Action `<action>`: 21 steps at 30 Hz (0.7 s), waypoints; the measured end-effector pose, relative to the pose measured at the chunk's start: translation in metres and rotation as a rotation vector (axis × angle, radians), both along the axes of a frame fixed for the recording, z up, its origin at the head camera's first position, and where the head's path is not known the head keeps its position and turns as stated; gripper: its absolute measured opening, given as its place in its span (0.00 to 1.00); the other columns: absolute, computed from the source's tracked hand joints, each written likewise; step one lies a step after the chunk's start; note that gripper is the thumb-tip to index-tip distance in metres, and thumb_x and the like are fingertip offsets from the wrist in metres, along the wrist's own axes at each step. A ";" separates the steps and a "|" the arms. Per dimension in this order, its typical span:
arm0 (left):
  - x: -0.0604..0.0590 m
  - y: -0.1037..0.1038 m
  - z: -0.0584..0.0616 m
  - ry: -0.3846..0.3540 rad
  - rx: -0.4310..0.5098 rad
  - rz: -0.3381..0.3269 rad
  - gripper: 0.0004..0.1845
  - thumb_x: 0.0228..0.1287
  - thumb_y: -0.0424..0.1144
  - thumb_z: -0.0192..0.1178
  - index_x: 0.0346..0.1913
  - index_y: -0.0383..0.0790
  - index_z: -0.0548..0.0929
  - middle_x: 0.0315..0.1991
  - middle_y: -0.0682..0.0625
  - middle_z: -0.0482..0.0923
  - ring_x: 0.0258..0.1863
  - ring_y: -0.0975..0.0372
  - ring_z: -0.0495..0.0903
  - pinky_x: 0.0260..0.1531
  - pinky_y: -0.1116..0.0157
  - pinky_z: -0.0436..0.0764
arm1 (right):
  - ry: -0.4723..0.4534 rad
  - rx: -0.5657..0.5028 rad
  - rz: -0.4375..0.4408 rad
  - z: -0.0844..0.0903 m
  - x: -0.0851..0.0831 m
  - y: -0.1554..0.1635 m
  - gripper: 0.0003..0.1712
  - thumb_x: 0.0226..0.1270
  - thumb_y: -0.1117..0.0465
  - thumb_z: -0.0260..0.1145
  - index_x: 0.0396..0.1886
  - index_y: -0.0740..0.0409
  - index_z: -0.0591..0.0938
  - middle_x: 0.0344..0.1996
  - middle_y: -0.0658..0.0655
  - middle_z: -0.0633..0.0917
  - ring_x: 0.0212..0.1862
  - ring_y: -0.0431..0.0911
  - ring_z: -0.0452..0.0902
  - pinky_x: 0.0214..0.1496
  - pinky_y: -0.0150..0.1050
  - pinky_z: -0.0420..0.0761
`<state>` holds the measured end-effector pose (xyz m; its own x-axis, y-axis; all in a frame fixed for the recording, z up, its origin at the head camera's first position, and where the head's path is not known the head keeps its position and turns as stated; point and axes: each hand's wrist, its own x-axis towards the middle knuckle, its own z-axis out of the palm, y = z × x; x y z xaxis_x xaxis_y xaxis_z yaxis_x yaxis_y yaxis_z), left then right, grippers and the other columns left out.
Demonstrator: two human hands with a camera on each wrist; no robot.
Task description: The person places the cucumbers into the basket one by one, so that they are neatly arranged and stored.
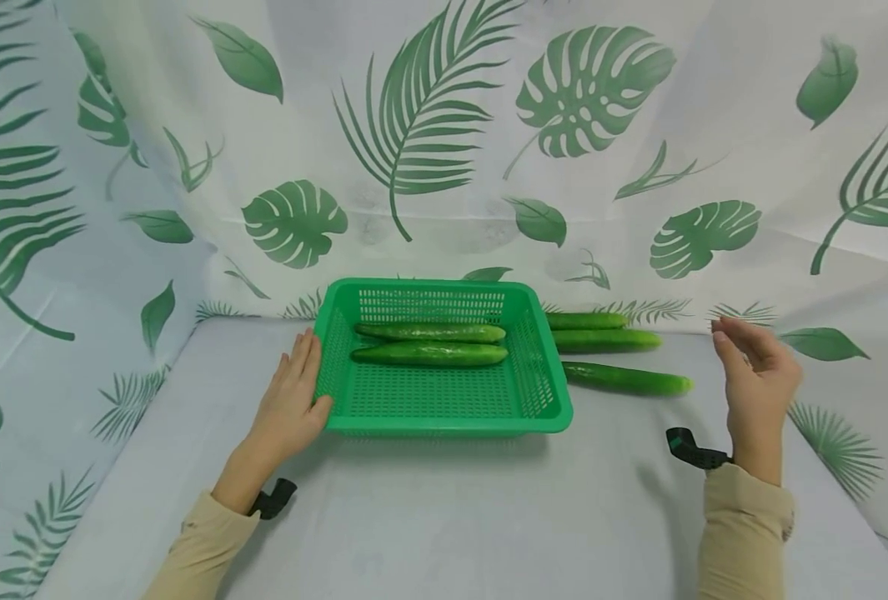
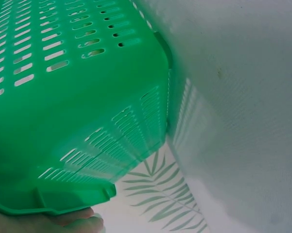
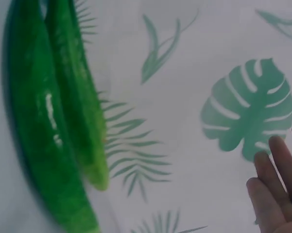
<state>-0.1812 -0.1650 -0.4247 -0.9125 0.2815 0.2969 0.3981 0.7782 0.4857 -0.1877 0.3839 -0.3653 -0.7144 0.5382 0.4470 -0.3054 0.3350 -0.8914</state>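
Note:
A green plastic basket (image 1: 449, 424) with slotted walls stands on the table in the head view, holding two cucumbers side by side, a nearer one (image 1: 428, 354) and a farther one (image 1: 444, 332). Against the basket's left rim rests my left hand (image 1: 291, 406), its fingers extended; the left wrist view shows fingertips (image 2: 85, 224) under the rim. My right hand (image 1: 760, 377) is raised at the right with loosely bent fingers and nothing in it. Between it and the basket lie three more cucumbers: a near one (image 1: 631, 380), a middle one (image 1: 610, 340) and a far one (image 1: 589, 320). Their left ends are hidden behind the basket.
A white leaf-printed sheet (image 1: 428, 233) hangs behind the table and along both sides. The white tabletop (image 1: 444, 517) extends in front of the basket. Each wrist carries a black camera mount, such as the right mount (image 1: 694, 451).

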 end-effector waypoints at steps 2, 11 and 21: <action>0.000 0.000 0.001 0.005 0.004 -0.002 0.40 0.61 0.31 0.46 0.75 0.21 0.46 0.78 0.33 0.36 0.77 0.44 0.37 0.72 0.42 0.44 | -0.038 -0.055 0.003 -0.009 -0.003 0.003 0.15 0.68 0.69 0.64 0.53 0.65 0.85 0.48 0.52 0.87 0.52 0.41 0.79 0.58 0.26 0.73; 0.001 -0.001 -0.001 0.002 -0.009 0.003 0.40 0.62 0.31 0.46 0.76 0.22 0.45 0.79 0.35 0.35 0.78 0.45 0.36 0.72 0.42 0.44 | -0.380 -0.018 0.015 -0.053 -0.019 0.014 0.23 0.72 0.60 0.62 0.66 0.57 0.79 0.61 0.52 0.77 0.67 0.43 0.66 0.71 0.32 0.59; 0.001 -0.001 0.000 0.002 0.003 0.002 0.40 0.62 0.32 0.46 0.76 0.22 0.45 0.79 0.35 0.35 0.78 0.45 0.36 0.72 0.42 0.44 | -0.623 0.047 0.208 -0.086 -0.020 0.035 0.42 0.71 0.44 0.61 0.78 0.58 0.61 0.79 0.64 0.45 0.78 0.59 0.33 0.76 0.59 0.43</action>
